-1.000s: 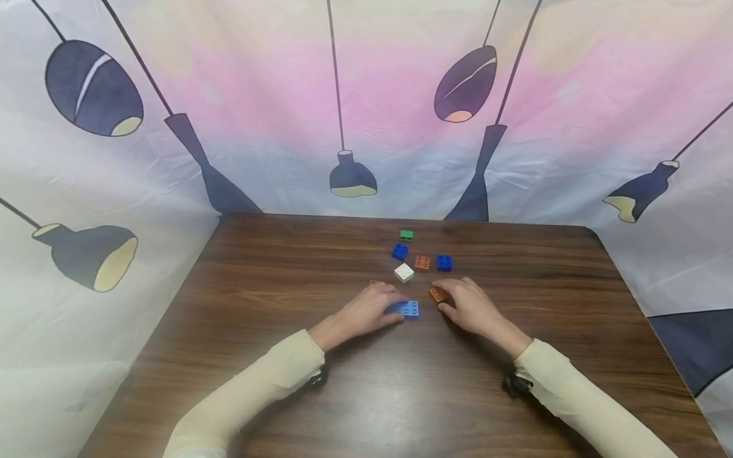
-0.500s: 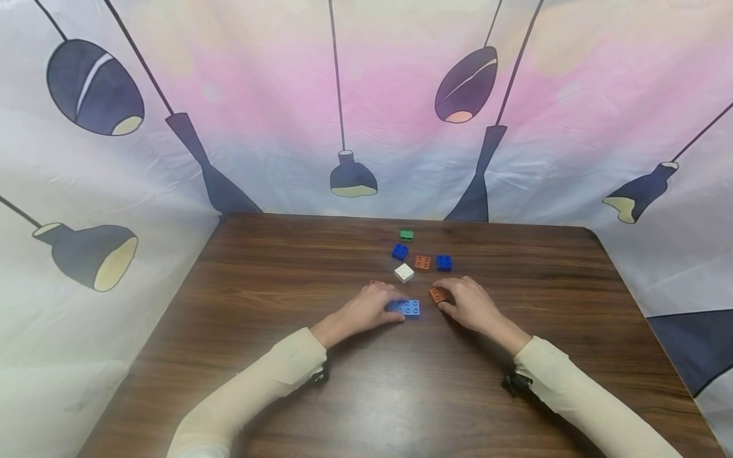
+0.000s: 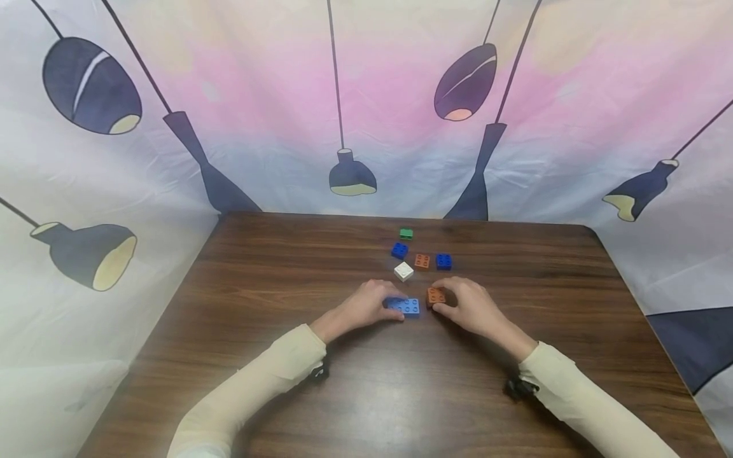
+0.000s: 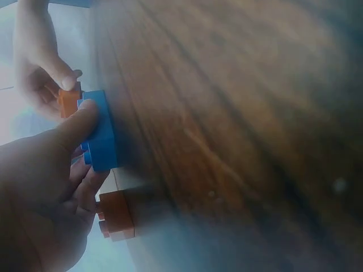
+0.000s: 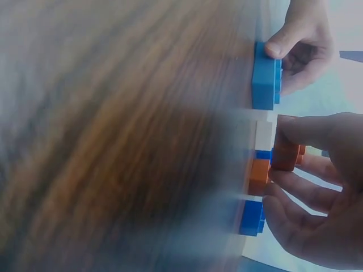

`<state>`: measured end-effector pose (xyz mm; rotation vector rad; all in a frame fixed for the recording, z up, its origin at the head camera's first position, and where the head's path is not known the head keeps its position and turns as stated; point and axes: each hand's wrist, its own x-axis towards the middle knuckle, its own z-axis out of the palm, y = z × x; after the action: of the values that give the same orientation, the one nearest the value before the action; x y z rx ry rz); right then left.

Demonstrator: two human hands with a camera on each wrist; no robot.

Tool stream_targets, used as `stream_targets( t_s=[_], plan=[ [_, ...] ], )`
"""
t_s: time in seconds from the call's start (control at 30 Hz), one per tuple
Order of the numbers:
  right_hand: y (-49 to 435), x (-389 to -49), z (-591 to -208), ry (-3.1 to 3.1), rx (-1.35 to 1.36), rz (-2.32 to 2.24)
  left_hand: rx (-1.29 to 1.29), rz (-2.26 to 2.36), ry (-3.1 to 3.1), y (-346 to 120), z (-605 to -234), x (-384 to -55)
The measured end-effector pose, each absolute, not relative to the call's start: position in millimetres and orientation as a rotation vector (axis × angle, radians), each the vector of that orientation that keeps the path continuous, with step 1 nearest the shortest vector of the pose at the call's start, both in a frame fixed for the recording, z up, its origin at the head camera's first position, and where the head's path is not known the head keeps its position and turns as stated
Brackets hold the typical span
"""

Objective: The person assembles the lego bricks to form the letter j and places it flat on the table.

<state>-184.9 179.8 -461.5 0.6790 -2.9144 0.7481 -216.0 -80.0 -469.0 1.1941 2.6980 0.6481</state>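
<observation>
My left hand [image 3: 366,306] pinches a long light-blue toy building brick [image 3: 411,308] between thumb and fingers; its left end is covered by the hand. In the left wrist view, the thumb lies on the near side of this blue brick [image 4: 103,136]. Just to its right, my right hand [image 3: 471,305] pinches a square orange brick [image 3: 436,296] by its edges. The right wrist view has that orange brick [image 5: 286,148] between thumb and fingertips, apparently raised off the table. A narrow gap separates the two held bricks. Another orange brick [image 4: 117,214] stands beside the left fingers, hidden in the head view.
Beyond the hands on the wooden table [image 3: 286,267] lie a white brick [image 3: 403,271], an orange brick [image 3: 422,261], two dark-blue bricks, one on the left [image 3: 399,250] and one on the right [image 3: 443,261], and a green brick [image 3: 406,234]. A printed cloth [image 3: 275,127] hangs behind the table.
My right hand has brought its orange brick slightly left and turned it straighter, so more of it shows. The left hand stays nearly in place with the light-blue brick.
</observation>
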Motion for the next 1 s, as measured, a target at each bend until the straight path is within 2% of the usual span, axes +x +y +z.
stream_targets(
  t_s=[1.0],
  plan=[
    [157,-178,-459,-2.888,0.760,0.826,1.179,0.672,2.690,-79,-468,-215]
  ],
)
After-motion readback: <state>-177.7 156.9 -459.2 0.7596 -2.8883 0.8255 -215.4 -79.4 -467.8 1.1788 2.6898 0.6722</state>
